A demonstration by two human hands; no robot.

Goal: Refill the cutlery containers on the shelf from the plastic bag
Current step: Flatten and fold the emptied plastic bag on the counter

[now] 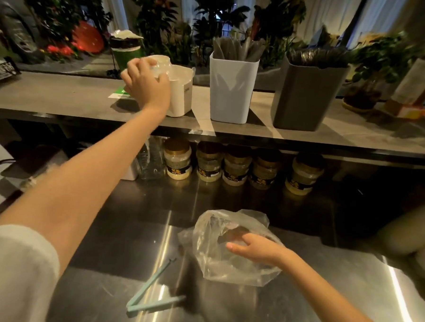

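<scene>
- The left hand [146, 82] is reaching up to the shelf [62, 98], its grip curling round a clear bundle [159, 68] over the low white container [181, 97], which is standing left of the shelf's middle.
- The tall white container [231, 93] beside it is holding grey wrapped pieces [237, 50].
- The dark grey container [306, 96] further right is holding dark pieces [315, 58], too blurred to name.
- The plastic bag [216, 264] is lying mid-bench [322, 302]. The right hand [256, 250] is reaching into its mouth, with the film veiling the fingers, so its grip cannot be told.
- A teal clip [150, 290] is lying left of the bag.
</scene>
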